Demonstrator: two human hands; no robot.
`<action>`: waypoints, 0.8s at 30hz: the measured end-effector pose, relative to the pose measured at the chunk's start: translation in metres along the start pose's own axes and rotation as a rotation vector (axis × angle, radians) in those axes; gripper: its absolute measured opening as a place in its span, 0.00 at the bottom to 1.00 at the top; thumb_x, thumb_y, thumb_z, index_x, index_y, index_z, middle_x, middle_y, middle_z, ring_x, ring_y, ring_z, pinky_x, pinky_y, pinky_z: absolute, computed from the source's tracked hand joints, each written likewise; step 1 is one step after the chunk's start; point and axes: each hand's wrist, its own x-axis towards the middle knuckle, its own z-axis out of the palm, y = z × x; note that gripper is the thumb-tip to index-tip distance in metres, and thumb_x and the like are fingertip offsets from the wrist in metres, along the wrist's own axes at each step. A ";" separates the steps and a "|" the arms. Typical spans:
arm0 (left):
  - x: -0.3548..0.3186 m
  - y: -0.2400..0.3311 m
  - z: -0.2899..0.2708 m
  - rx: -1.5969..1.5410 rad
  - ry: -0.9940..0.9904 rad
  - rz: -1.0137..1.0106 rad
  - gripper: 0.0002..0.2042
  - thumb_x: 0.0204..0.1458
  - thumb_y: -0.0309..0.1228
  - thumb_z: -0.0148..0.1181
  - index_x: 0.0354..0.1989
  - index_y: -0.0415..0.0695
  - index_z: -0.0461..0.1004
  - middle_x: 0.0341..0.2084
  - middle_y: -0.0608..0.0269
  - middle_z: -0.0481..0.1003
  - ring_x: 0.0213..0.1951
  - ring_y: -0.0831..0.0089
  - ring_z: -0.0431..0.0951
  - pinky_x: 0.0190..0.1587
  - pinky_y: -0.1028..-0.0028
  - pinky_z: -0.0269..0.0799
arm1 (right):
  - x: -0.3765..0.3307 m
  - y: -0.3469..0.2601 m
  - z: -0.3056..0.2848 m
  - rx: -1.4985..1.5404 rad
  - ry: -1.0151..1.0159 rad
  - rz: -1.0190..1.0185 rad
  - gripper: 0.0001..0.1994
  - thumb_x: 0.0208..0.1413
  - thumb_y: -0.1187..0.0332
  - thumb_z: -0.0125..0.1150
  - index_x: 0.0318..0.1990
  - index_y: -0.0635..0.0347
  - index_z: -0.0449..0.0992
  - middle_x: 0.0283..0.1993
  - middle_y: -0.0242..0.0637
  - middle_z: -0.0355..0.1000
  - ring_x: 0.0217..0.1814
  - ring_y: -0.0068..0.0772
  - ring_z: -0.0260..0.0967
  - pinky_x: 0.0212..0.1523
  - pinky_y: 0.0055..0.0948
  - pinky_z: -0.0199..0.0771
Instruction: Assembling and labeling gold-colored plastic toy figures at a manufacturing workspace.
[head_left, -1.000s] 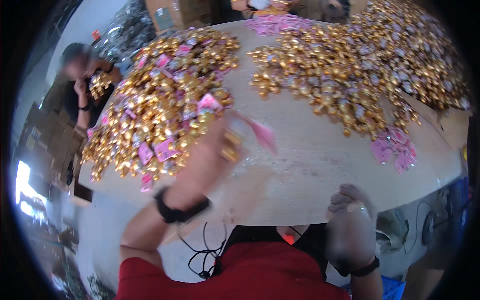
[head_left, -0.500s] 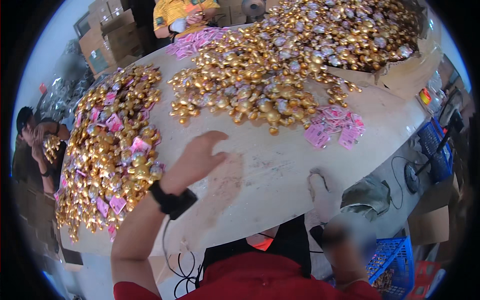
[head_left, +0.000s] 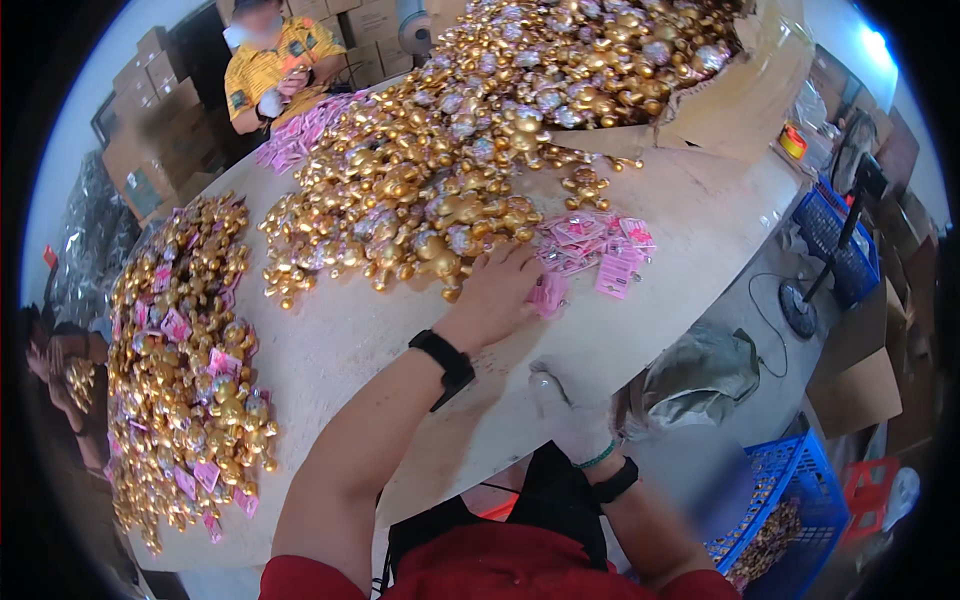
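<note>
My left hand (head_left: pixel 492 298), with a black watch on its wrist, reaches to the near edge of the heap of shiny gold ornaments (head_left: pixel 400 200). Its fingers are spread and bent over that edge, close to a pink card (head_left: pixel 548 295). More pink cards (head_left: pixel 585 240) lie in a small stack just right of it. My right hand (head_left: pixel 572 420) looks pale, perhaps gloved, and rests low over the table's near edge. A green bracelet and a black band circle that wrist. Its fingers blend into the tabletop, so their grip is unclear.
Another gold heap with pink cards (head_left: pixel 190 370) covers the table's left side. A torn carton (head_left: pixel 735 100) holds ornaments at the back right. A person in yellow (head_left: pixel 285 70) works across the table; another person is at far left. Blue baskets (head_left: pixel 790 500) stand at right.
My left hand has moved right, from the bare tabletop to the heap's edge beside the pink cards. The whole view has shifted, and my right forearm shows more fully.
</note>
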 end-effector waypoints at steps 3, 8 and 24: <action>-0.006 0.010 -0.016 -0.198 0.057 -0.096 0.22 0.45 0.38 0.66 0.46 0.40 0.69 0.41 0.52 0.75 0.44 0.60 0.75 0.49 0.64 0.70 | -0.004 0.002 0.000 0.057 -0.033 0.114 0.08 0.53 0.69 0.60 0.39 0.58 0.78 0.37 0.42 0.76 0.40 0.42 0.75 0.44 0.35 0.74; -0.032 0.005 -0.027 -1.010 -0.070 -0.410 0.21 0.52 0.38 0.62 0.51 0.39 0.68 0.31 0.62 0.77 0.31 0.68 0.78 0.36 0.70 0.75 | -0.001 -0.004 -0.002 0.031 -0.046 0.141 0.07 0.52 0.70 0.60 0.39 0.59 0.78 0.36 0.43 0.76 0.40 0.43 0.75 0.43 0.35 0.74; -0.149 0.047 -0.053 -2.166 -0.197 -0.429 0.30 0.56 0.41 0.57 0.63 0.38 0.59 0.56 0.46 0.68 0.55 0.51 0.72 0.54 0.60 0.70 | 0.029 -0.047 -0.011 0.478 -0.256 0.226 0.18 0.54 0.67 0.60 0.51 0.66 0.75 0.42 0.37 0.76 0.45 0.30 0.73 0.47 0.31 0.72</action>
